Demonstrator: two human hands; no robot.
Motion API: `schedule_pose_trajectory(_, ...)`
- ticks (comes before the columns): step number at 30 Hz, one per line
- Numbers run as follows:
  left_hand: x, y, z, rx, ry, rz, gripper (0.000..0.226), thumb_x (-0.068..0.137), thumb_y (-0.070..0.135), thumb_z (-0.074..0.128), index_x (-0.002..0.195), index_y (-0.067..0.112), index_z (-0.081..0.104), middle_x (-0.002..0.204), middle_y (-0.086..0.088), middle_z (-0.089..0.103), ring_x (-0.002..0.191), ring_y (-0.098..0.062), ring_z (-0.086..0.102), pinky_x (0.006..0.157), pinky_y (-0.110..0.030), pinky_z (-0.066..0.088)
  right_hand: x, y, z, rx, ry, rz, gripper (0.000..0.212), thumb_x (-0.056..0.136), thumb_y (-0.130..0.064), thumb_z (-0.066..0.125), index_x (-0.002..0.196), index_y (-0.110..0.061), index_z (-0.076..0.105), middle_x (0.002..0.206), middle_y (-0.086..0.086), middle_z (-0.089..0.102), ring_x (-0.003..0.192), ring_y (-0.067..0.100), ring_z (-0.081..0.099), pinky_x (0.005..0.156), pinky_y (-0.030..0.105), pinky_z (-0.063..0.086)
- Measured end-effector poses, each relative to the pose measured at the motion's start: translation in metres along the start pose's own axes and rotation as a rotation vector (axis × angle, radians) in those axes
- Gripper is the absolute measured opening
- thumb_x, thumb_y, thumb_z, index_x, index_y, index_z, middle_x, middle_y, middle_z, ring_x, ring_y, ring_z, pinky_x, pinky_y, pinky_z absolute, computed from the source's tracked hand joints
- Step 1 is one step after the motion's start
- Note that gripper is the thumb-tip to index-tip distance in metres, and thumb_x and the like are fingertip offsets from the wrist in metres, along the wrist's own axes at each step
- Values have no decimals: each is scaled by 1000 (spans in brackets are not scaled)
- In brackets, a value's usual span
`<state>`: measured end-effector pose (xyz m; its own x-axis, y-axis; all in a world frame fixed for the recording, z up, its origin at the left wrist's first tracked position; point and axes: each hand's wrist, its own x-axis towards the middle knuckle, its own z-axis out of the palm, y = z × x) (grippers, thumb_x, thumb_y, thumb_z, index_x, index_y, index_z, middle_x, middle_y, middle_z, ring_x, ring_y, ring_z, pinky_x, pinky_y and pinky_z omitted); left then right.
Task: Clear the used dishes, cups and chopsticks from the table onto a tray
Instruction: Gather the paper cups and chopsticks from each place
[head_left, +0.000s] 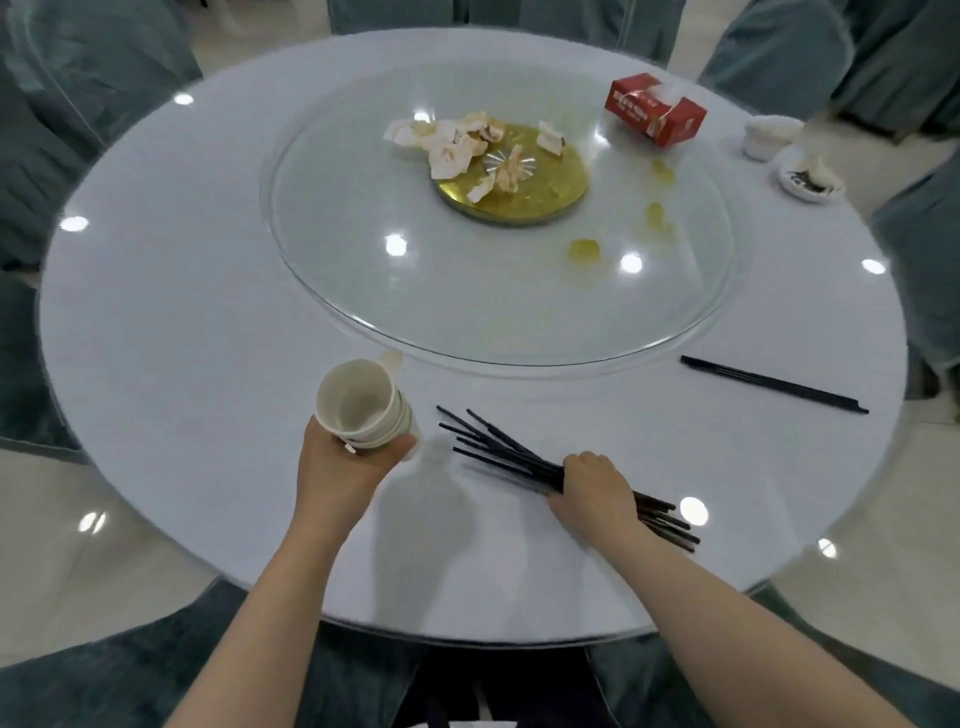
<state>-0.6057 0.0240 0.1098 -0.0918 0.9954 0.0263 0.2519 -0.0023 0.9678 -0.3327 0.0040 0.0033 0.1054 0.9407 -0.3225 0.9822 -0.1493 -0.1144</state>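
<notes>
My right hand (592, 488) covers the middle of the chopstick bundle (498, 447), can't count 'em. Left hand (343, 457) hides the bottoms of the stacked cups (363, 400). At 2 o'clock, small dish (810, 179) w/ dark scraps, too small to ID. Chairs (779, 47) at 12 cut off by the top edge.

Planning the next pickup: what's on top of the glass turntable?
On the glass turntable: crumpled tissues and yellowish spill patches. The gold hub shows beneath the glass, partly covered by tissues.
</notes>
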Motion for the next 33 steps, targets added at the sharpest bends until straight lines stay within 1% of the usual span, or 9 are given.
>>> schedule_pose_trajectory(5, 26, 21, 63, -8, -99, 7, 37, 61, 14, 82, 78, 43, 66, 76, 24, 68, 69, 9, 61, 58, -4, 43, 8, 69, -9, -71, 32, -66, 14, 85, -17, 47, 99, -14, 46, 96, 3, 55, 88, 27, 53, 64, 33, 32)
schedule_pose_trajectory(7, 39, 27, 93, -7, -144, 6, 38, 64, 9, 83, 82, 39, 67, 79, 25, 69, 72, 10, 62, 59, -4, 44, 13, 103, -18, -72, 37, -27, 14, 85, -13, 46, 99, -16, 44, 88, 3, 59, 81, 29, 58, 60, 35, 31)
schedule_pose_trajectory(11, 61, 41, 148, 4, -205, 1, 38, 61, 19, 83, 93, 30, 67, 84, 23, 70, 77, 8, 63, 61, -5, 45, 31, 179, -38, -175, 90, 48, 20, 84, -9, 47, 101, -19, 47, 79, 0, 61, 71, 27, 56, 58, 34, 32)
schedule_pose_trajectory(16, 86, 49, 194, 59, -220, -7, 38, 67, 10, 85, 93, 31, 67, 84, 25, 70, 79, 9, 63, 61, -3, 43, 67, 260, -61, -162, 173, 153, 51, 88, -12, 49, 136, -25, 41, 104, -2, 67, 91, 24, 62, 66, 33, 34)
schedule_pose_trajectory(20, 100, 50, 215, 104, -214, -32, 36, 67, 9, 85, 96, 24, 68, 82, 25, 70, 78, 11, 62, 60, -2, 43, 96, 292, -69, -186, 138, 179, 64, 90, -19, 48, 148, -24, 22, 102, 0, 65, 91, 25, 61, 64, 32, 33)
schedule_pose_trajectory(23, 105, 49, 219, 127, -202, -46, 36, 68, 8, 85, 99, 20, 69, 85, 16, 72, 78, 11, 62, 60, -2, 43, 109, 299, -68, -128, 106, 212, 56, 91, -21, 49, 144, -23, 32, 105, 1, 64, 95, 26, 61, 68, 33, 38)
schedule_pose_trajectory(26, 105, 47, 218, 135, -177, -65, 38, 68, 8, 84, 101, 17, 69, 91, 11, 71, 79, 7, 63, 62, -5, 45, 116, 299, -73, -139, 165, 206, 25, 87, -15, 50, 108, -20, 62, 93, 1, 61, 89, 26, 58, 73, 35, 45)
schedule_pose_trajectory(28, 104, 46, 216, 136, -168, -84, 38, 68, 8, 84, 102, 18, 69, 91, 11, 71, 79, 7, 64, 66, -12, 46, 117, 298, -75, -173, 174, 143, 18, 85, -9, 51, 94, -15, 64, 90, 3, 55, 88, 26, 54, 69, 35, 43)
schedule_pose_trajectory(33, 94, 43, 213, 130, -155, -107, 39, 68, 10, 85, 101, 20, 69, 90, 11, 71, 78, 7, 63, 68, -19, 45, 107, 292, -73, -94, 58, 49, 17, 87, -2, 47, 99, -8, 56, 105, 7, 46, 99, 24, 44, 74, 33, 45)
